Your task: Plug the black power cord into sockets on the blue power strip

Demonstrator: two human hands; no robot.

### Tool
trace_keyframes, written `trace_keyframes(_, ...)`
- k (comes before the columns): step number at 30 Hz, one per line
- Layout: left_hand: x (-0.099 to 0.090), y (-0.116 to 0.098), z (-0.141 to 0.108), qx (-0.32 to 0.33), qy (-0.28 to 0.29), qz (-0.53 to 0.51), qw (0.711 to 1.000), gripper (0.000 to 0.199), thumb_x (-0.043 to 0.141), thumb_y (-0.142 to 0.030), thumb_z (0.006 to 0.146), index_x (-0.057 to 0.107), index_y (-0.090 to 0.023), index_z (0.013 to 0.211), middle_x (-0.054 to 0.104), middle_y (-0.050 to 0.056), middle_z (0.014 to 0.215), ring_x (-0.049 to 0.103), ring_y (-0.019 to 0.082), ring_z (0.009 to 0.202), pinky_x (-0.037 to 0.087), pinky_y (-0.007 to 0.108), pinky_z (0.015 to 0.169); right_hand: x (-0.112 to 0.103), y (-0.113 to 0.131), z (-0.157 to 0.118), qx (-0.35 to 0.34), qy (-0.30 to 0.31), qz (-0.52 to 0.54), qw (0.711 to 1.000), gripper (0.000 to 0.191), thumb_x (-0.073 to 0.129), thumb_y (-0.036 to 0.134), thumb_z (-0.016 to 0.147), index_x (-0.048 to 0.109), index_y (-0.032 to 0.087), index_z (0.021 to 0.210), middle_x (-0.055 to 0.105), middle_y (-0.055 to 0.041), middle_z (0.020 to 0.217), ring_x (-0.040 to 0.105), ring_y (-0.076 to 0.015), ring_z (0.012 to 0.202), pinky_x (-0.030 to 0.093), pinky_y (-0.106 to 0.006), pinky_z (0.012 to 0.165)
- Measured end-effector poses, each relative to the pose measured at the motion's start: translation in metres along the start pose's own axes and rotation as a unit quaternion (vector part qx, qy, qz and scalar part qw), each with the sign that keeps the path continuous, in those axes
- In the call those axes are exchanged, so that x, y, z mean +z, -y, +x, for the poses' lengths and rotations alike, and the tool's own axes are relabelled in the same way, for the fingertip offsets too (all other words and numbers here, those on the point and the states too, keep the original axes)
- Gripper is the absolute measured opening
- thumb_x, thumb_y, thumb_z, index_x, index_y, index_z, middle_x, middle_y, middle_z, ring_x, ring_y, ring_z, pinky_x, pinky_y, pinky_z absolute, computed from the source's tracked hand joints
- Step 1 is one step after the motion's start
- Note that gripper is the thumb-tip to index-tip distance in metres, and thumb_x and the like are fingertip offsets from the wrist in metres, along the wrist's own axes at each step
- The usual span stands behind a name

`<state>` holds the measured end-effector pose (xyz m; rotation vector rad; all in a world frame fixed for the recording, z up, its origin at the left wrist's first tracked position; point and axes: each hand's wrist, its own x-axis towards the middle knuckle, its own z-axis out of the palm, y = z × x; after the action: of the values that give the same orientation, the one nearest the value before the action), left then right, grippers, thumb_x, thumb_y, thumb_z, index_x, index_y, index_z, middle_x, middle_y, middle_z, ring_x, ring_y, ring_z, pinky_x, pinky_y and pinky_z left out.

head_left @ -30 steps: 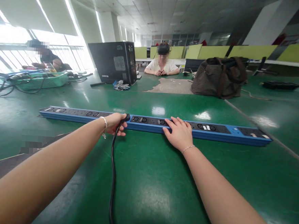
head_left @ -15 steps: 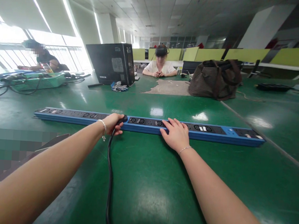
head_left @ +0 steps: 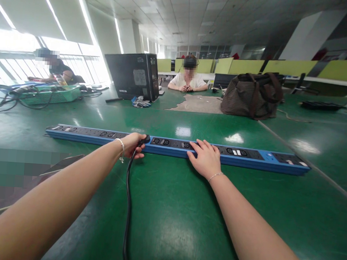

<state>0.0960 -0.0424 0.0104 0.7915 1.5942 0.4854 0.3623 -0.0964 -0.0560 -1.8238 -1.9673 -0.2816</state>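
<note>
A long blue power strip (head_left: 172,151) with black sockets lies across the green table. My left hand (head_left: 133,144) is closed on a black plug (head_left: 144,140) at the strip's sockets, left of the middle. From the plug a black cable (head_left: 128,206) runs down toward the near edge of the view. My right hand (head_left: 205,157) rests flat on the strip right of the middle, fingers spread over the sockets. Whether the plug is seated in a socket is hidden by my fingers.
Behind the strip stand a black computer case (head_left: 132,76), a glove (head_left: 141,102) and a brown bag (head_left: 250,96). A green basket (head_left: 51,95) with cables is at the left. Two people sit beyond, one opposite, one at the left. A black object (head_left: 320,105) lies far right.
The whole view has shifted slightly, so things appear a little further right. Both hands keep their places on the strip and the plug.
</note>
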Motion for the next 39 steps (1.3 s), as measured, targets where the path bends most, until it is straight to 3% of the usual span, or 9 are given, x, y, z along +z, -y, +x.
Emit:
trace_keyframes(7,-0.014,-0.001,0.008,0.02,0.033,-0.067,0.997,0.018,0.06,-0.032,0.074,0.06,-0.015,0.071,0.062,0.009,0.058,0.063,0.021,0.051,0.048,0.027,0.041,0.0,0.0,0.0,0.002,0.0,0.0,1.0,0.041,0.044,0.044,0.087,0.057,0.03,0.123,0.052,-0.0046,0.134,0.04,-0.0255,0.126,0.024,-0.045,0.102)
trace_keyframes(11,-0.017,0.005,0.014,0.034,0.069,-0.11,0.991,0.021,0.062,-0.033,0.074,0.062,-0.012,0.072,0.065,0.009,0.061,0.063,0.018,0.051,0.05,0.024,0.043,0.0,0.0,0.001,0.002,0.0,-0.001,1.0,0.042,0.045,0.045,0.086,0.058,0.03,0.123,0.053,-0.0045,0.134,0.04,-0.0257,0.126,0.024,-0.045,0.102)
trace_keyframes(15,-0.01,0.015,0.018,0.057,0.053,-0.134,0.988,0.027,0.061,-0.037,0.076,0.063,-0.011,0.068,0.065,0.008,0.057,0.062,0.015,0.047,0.048,0.021,0.04,0.0,0.002,0.001,0.008,-0.007,0.001,1.0,0.043,0.044,0.05,0.087,0.059,0.03,0.122,0.054,-0.0047,0.133,0.041,-0.026,0.125,0.025,-0.045,0.101)
trace_keyframes(20,0.003,0.025,0.019,0.1,-0.002,-0.176,0.979,0.031,0.058,-0.039,0.079,0.061,-0.012,0.065,0.061,0.003,0.052,0.06,0.011,0.044,0.043,0.016,0.035,0.002,0.002,0.001,0.01,-0.016,0.002,1.0,0.042,0.044,0.051,0.087,0.06,0.031,0.12,0.054,-0.0043,0.132,0.041,-0.0257,0.124,0.025,-0.044,0.101)
trace_keyframes(26,0.006,0.027,0.021,0.159,-0.037,-0.149,0.975,0.033,0.059,-0.042,0.078,0.057,-0.013,0.062,0.048,-0.004,0.041,0.046,0.006,0.033,0.033,0.014,0.03,0.004,0.001,0.001,0.01,-0.02,-0.005,1.0,0.041,0.045,0.05,0.087,0.06,0.031,0.12,0.054,-0.004,0.132,0.042,-0.0258,0.124,0.025,-0.045,0.101)
trace_keyframes(33,0.003,0.02,0.011,0.227,-0.019,-0.18,0.957,0.031,0.057,-0.039,0.079,0.054,-0.013,0.063,0.041,-0.006,0.041,0.04,0.004,0.033,0.029,0.012,0.031,0.003,0.001,0.001,0.009,-0.019,-0.009,1.0,0.041,0.045,0.05,0.087,0.06,0.03,0.12,0.055,-0.0041,0.132,0.042,-0.0254,0.124,0.025,-0.044,0.101)
trace_keyframes(37,-0.002,0.009,-0.005,0.247,0.034,-0.22,0.943,0.032,0.046,-0.035,0.086,0.05,-0.014,0.062,0.032,-0.008,0.038,0.033,0.003,0.03,0.025,0.012,0.031,0.003,0.001,0.001,0.008,-0.02,-0.006,1.0,0.041,0.045,0.05,0.087,0.061,0.03,0.119,0.055,-0.0041,0.131,0.042,-0.0253,0.124,0.025,-0.044,0.1)
trace_keyframes(39,-0.011,0.004,-0.016,0.251,0.027,-0.234,0.939,0.035,0.039,-0.034,0.089,0.048,-0.015,0.062,0.027,-0.009,0.036,0.03,0.004,0.029,0.023,0.013,0.031,0.003,0.001,0.001,0.008,-0.018,-0.006,1.0,0.041,0.045,0.05,0.087,0.061,0.03,0.119,0.055,-0.0043,0.131,0.042,-0.0254,0.124,0.025,-0.044,0.1)
